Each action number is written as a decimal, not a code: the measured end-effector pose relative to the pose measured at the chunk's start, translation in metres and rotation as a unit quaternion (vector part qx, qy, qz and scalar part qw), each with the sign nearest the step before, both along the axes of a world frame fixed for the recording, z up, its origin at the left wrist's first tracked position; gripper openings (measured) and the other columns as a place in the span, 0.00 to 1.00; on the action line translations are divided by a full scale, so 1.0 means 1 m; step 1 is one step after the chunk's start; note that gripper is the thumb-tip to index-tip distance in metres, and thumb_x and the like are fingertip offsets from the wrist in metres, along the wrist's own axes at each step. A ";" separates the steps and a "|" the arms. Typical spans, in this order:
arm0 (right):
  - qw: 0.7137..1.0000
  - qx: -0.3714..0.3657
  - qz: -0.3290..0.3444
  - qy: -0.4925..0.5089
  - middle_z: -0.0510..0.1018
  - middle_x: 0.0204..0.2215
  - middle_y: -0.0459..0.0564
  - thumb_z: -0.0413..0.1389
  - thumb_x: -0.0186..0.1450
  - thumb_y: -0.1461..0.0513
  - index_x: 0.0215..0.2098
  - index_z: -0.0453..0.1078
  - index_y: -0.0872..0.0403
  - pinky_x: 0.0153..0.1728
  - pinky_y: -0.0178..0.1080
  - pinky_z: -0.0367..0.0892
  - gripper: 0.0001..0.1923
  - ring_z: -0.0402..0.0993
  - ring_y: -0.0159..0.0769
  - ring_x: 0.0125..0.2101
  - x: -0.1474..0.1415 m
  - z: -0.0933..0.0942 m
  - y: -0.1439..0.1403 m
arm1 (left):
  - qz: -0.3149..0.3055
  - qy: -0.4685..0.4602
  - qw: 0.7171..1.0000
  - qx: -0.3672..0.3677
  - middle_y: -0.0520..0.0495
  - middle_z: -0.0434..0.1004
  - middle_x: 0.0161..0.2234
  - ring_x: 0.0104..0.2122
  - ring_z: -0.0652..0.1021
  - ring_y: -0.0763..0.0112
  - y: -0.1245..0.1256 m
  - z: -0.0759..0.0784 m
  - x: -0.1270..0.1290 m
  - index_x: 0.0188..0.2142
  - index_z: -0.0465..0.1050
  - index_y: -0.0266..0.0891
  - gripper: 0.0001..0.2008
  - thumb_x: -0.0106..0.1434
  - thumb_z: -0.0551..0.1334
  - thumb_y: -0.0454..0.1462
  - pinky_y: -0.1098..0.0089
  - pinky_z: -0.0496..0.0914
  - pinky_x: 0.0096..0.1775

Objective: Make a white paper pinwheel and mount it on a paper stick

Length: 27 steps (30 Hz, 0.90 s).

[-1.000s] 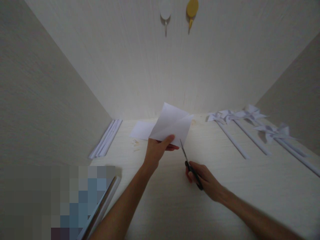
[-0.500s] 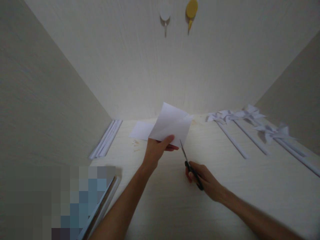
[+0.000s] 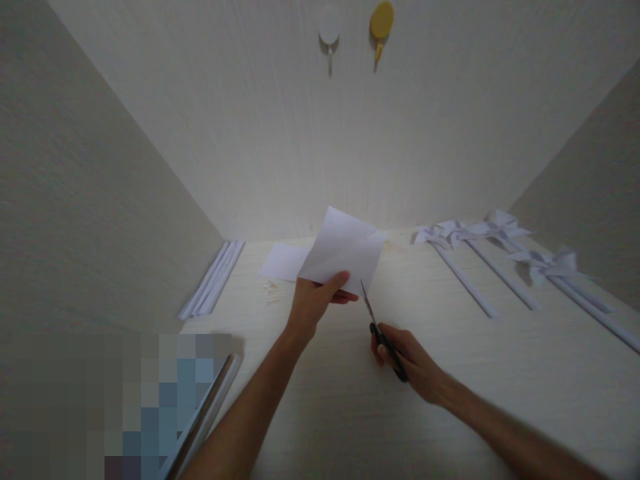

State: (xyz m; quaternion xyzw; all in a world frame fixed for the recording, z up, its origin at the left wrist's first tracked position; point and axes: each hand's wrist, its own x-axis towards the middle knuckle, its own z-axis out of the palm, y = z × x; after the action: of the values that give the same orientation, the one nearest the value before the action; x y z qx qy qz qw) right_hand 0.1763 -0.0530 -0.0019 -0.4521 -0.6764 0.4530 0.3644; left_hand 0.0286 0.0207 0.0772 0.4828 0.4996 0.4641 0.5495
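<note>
A white square sheet of paper (image 3: 345, 243) is pinched by my left hand (image 3: 317, 300), thumb on top and fingers underneath. A slit shows near the sheet's right corner. My right hand (image 3: 403, 353) is wrapped round the black handle of a pair of scissors (image 3: 374, 320). Its blades point up and left, with the tip at the sheet's lower right edge. Behind the held sheet, another white paper (image 3: 283, 261) lies on the table, partly covered from view.
White paper sticks (image 3: 213, 279) lie at the left. Several paper pinwheels (image 3: 463, 233) on sticks rest at the right. Small toothpick-like bits (image 3: 271, 288) are scattered left of my left hand. A white hook (image 3: 329, 30) and a yellow hook (image 3: 382, 23) are on the wall.
Hardly anything differs. The view has shifted very slightly; both hands, the paper and the scissors keep almost the same position.
</note>
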 end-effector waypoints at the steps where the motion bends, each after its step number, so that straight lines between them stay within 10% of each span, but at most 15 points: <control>1: 1.000 0.000 0.001 0.000 0.60 0.18 0.43 0.41 0.60 0.46 0.22 0.57 0.54 0.20 0.33 0.53 0.21 0.56 0.29 0.20 0.000 0.001 0.000 | 0.000 -0.001 1.000 -0.002 0.45 0.76 0.23 0.16 0.75 0.71 0.000 0.000 0.000 0.34 0.69 0.30 0.13 0.47 0.63 0.35 0.76 0.71 0.19; 27: 1.000 -0.017 -0.007 0.009 0.58 0.17 0.42 0.42 0.60 0.47 0.21 0.54 0.54 0.19 0.32 0.52 0.21 0.54 0.27 0.19 -0.002 0.003 0.000 | -0.002 0.015 1.000 -0.007 0.45 0.76 0.23 0.17 0.75 0.71 0.000 0.002 -0.001 0.31 0.70 0.30 0.11 0.47 0.63 0.35 0.75 0.71 0.19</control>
State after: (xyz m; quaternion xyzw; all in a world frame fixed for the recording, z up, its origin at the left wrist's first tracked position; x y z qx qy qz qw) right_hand 0.1742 -0.0535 0.0010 -0.4587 -0.6618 0.4665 0.3660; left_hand 0.0278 0.0204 0.0791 0.4870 0.5097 0.4520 0.5465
